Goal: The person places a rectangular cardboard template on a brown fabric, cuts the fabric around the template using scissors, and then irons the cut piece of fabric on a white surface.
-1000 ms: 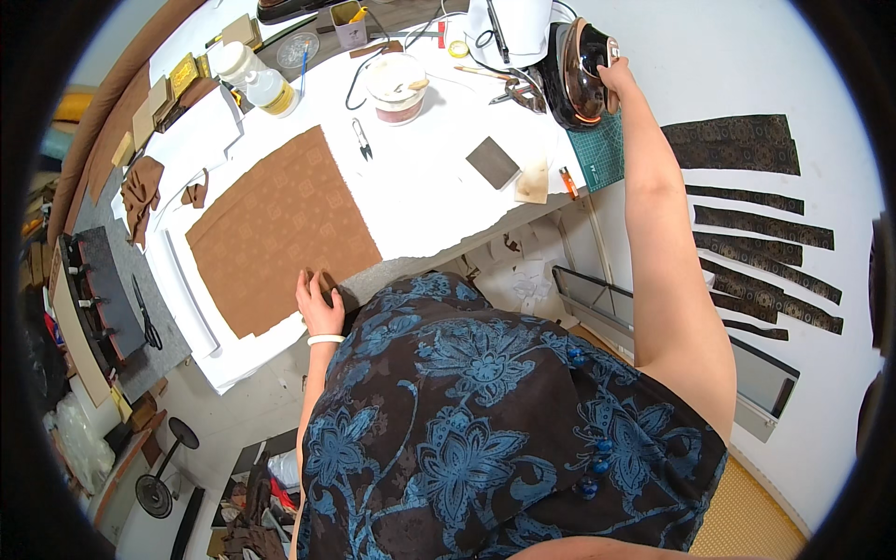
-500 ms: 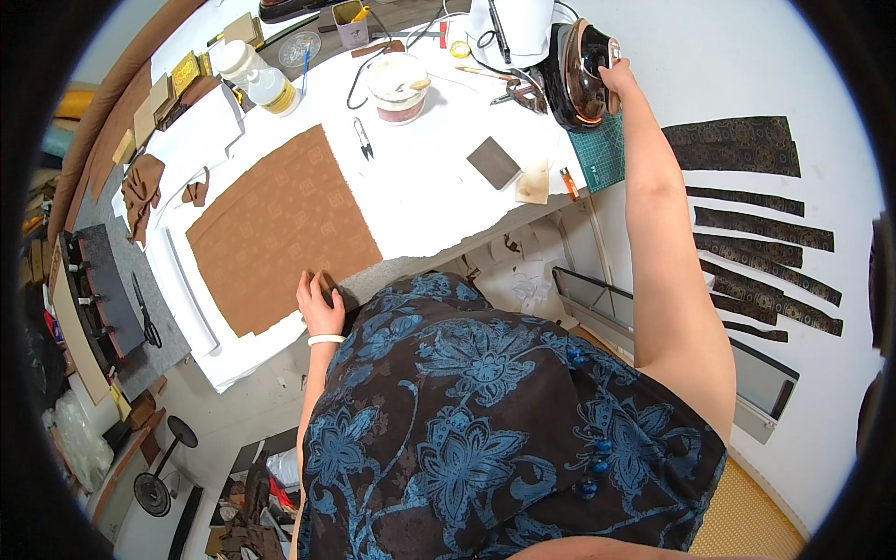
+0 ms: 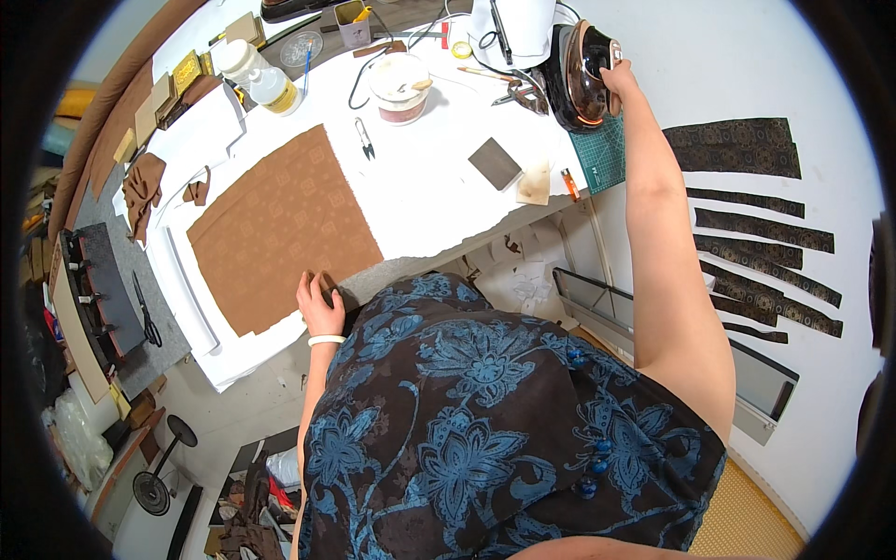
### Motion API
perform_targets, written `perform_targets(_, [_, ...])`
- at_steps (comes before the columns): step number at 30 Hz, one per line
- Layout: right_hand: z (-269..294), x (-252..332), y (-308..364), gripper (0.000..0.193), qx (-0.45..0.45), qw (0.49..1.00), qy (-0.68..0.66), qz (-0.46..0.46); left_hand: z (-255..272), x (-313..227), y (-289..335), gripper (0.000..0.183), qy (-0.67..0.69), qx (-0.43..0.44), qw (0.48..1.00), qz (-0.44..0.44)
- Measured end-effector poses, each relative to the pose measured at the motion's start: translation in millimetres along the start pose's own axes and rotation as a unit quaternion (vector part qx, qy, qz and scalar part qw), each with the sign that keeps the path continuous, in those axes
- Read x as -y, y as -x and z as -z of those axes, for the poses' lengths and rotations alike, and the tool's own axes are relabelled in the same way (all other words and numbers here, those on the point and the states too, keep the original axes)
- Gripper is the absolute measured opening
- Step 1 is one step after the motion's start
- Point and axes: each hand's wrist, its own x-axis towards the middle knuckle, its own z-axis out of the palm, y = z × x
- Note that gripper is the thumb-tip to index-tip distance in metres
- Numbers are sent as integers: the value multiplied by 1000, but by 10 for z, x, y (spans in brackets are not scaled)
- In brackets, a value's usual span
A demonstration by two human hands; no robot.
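Note:
My right hand point(image 3: 620, 80) is closed round the handle of a dark steam iron point(image 3: 579, 79). The iron stands at the far right, over the corner of a green cutting mat point(image 3: 595, 154). A brown patterned cloth point(image 3: 285, 229) lies flat on the left part of the table. At the cloth's near edge rests my left hand point(image 3: 320, 303), its fingers spread and lying on the fabric and table edge. Small thread snips point(image 3: 364, 138) lie beyond the cloth's right corner, next to a white tub point(image 3: 399, 86).
White paper point(image 3: 429, 201) covers the table. A dark square piece point(image 3: 494, 164), an orange lighter point(image 3: 570, 185) and a glue bottle point(image 3: 271, 89) lie or stand on it. Black scissors point(image 3: 145, 308) are at the left. Dark patterned strips point(image 3: 765, 229) hang on the right-hand white surface.

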Motion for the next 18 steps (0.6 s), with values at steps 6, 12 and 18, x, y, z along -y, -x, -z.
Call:
perform_targets(6, [-2, 74, 55, 80, 8, 1000, 0, -6, 6, 18, 14, 51, -5, 0, 1000, 4])
perform_targets(12, [17, 75, 66, 77, 10, 1000, -7, -7, 0, 11, 5, 52, -5, 1, 1000, 5])
perform_targets(18, [25, 91, 75, 75, -3, 1000, -9, -9, -14, 13, 3, 52, -5, 4, 1000, 4])
